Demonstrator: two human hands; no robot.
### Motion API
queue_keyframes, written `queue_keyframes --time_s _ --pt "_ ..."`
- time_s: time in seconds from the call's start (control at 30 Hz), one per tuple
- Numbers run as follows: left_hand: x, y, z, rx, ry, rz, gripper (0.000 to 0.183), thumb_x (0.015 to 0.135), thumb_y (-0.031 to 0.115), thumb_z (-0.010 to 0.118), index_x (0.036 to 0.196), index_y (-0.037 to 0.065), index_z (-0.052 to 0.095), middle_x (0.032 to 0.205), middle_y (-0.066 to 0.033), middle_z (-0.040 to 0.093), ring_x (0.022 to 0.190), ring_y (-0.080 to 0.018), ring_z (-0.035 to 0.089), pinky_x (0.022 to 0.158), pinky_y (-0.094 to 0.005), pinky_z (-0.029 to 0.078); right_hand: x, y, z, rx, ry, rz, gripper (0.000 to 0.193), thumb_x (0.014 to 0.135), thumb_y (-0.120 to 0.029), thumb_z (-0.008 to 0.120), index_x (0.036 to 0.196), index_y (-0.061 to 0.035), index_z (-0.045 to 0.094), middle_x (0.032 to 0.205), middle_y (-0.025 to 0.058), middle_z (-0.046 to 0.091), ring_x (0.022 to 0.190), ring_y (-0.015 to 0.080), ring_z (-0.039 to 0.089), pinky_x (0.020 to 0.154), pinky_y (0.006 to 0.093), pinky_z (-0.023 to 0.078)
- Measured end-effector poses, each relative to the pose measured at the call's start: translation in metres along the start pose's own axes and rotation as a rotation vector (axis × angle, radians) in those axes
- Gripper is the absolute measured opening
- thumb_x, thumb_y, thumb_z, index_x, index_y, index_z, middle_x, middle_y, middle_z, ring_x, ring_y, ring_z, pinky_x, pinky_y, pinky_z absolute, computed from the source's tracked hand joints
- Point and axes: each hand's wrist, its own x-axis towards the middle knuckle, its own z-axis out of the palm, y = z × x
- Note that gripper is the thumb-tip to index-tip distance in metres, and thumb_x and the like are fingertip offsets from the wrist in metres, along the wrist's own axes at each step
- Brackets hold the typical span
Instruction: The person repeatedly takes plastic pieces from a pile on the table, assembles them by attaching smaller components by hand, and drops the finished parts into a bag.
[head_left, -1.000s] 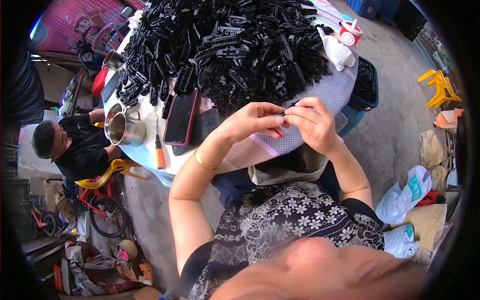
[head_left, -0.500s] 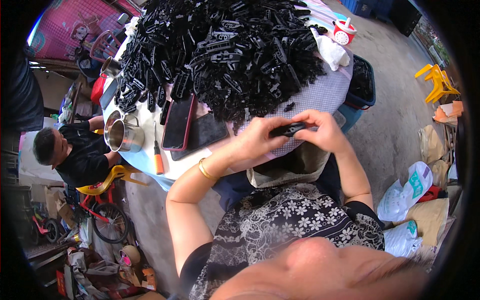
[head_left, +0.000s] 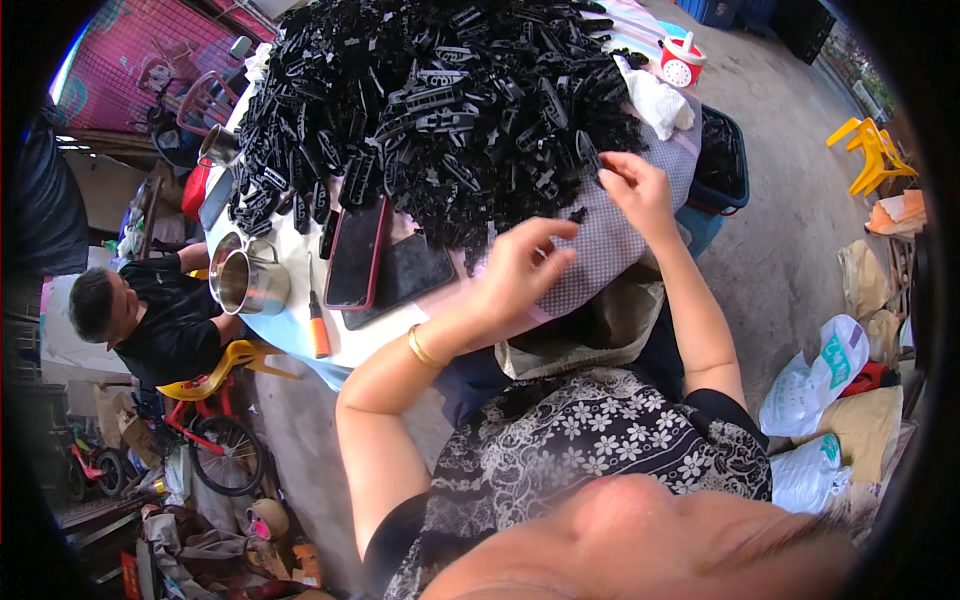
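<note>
A big heap of black plastic parts (head_left: 430,110), many of them long hollow shells, covers the far side of the cloth-covered table (head_left: 640,225). My left hand (head_left: 525,270) hovers over the near edge, thumb and fingers apart, with nothing visible in it. At the heap's right edge, my right hand (head_left: 637,195) has its thumb and fingertips drawn together beside an upright black shell (head_left: 587,150). Whatever lies between those fingertips is too dark and small to name. Below the table edge, an open sack (head_left: 575,355) sits at my lap.
Left on the table lie a red-edged phone (head_left: 357,255), a dark tablet (head_left: 410,275), an orange-handled screwdriver (head_left: 318,325) and metal cups (head_left: 252,280). A white cloth (head_left: 660,100) and red cup (head_left: 683,62) stand right. Another person (head_left: 160,320) sits left; a bin (head_left: 722,160) stands right.
Both hands held a dark oblong part together; now they are apart. My right hand has moved away to the heap's edge, and my left hand has opened, no longer holding the part.
</note>
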Motion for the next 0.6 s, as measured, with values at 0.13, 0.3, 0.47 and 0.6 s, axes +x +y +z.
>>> queue_keyframes --time_s 0.13,0.3,0.47,0.6 --pt "0.008 -0.008 -0.018 -0.623 0.055 -0.332 0.05 0.084 0.011 0.065 0.128 -0.001 0.045 0.116 -0.0097 0.057 0.082 -0.0096 0.056 0.07 -0.0219 0.047 -0.021 -0.046 -0.01 0.642 -0.379 0.454 0.028 0.092 -0.016 0.047 0.101 0.0051 0.062 0.079 0.012 0.066 0.056 0.0082 0.056 0.051 0.0177 0.045" --pt "0.009 -0.01 -0.015 -0.913 -0.043 -0.223 0.041 0.083 0.009 0.066 0.12 0.0 0.052 0.111 -0.01 0.059 0.081 -0.0117 0.058 0.072 -0.0232 0.048 -0.032 -0.052 0.001 0.545 -0.585 0.458 0.023 0.093 -0.015 0.048 0.097 0.0024 0.062 0.076 0.0084 0.066 0.057 0.0077 0.056 0.053 0.0227 0.046" --pt "0.009 -0.014 -0.014 -1.075 0.091 -0.314 0.032 0.083 0.002 0.063 0.114 0.001 0.054 0.108 -0.0117 0.06 0.093 -0.0167 0.061 0.081 -0.0272 0.053 -0.023 -0.047 0.006 -0.505 -0.159 -0.403 0.011 0.078 -0.007 0.065 0.088 -0.0032 0.066 0.083 0.0066 0.06 0.073 0.0216 0.059 0.062 0.0319 0.048" --pt "0.008 -0.015 -0.016 -1.103 0.084 -0.34 0.032 0.083 -0.001 0.062 0.113 0.0 0.053 0.109 -0.0133 0.06 0.099 -0.0197 0.06 0.085 -0.0302 0.054 -0.028 -0.046 0.005 -0.611 -0.246 -0.406 0.015 0.071 -0.006 0.066 0.086 -0.0037 0.063 0.085 0.0065 0.057 0.081 0.026 0.057 0.068 0.0357 0.048"
